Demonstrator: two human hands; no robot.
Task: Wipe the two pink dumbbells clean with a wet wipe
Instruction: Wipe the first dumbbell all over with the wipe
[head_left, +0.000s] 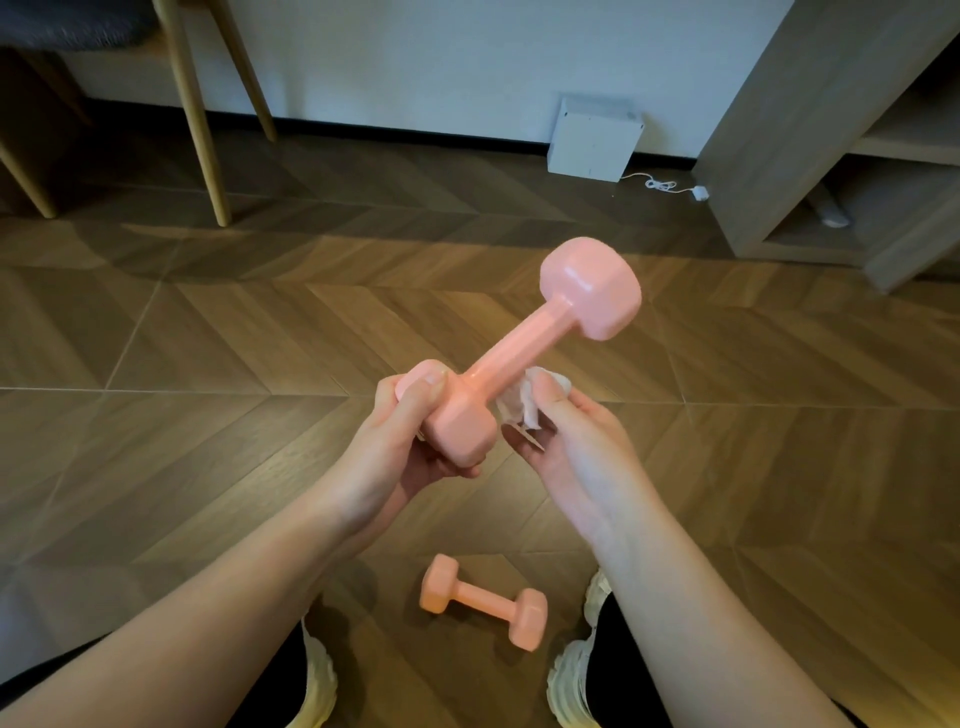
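Observation:
A pink dumbbell (519, 348) is held up in the air, tilted, with its far head up and to the right. My left hand (400, 447) grips its near head, thumb on top. Just right of the handle's lower end, my right hand (566, 436) pinches a crumpled white wet wipe (524, 405). The wipe lies close against the handle and near head. A second pink dumbbell (483, 603) lies on the wooden floor (208, 364) between my feet.
Wooden chair legs (202, 135) stand at the back left. A white box (592, 140) with a white cable (670, 186) leans on the wall. A wooden shelf unit (831, 156) is at the right. My white shoes (571, 680) flank the lying dumbbell.

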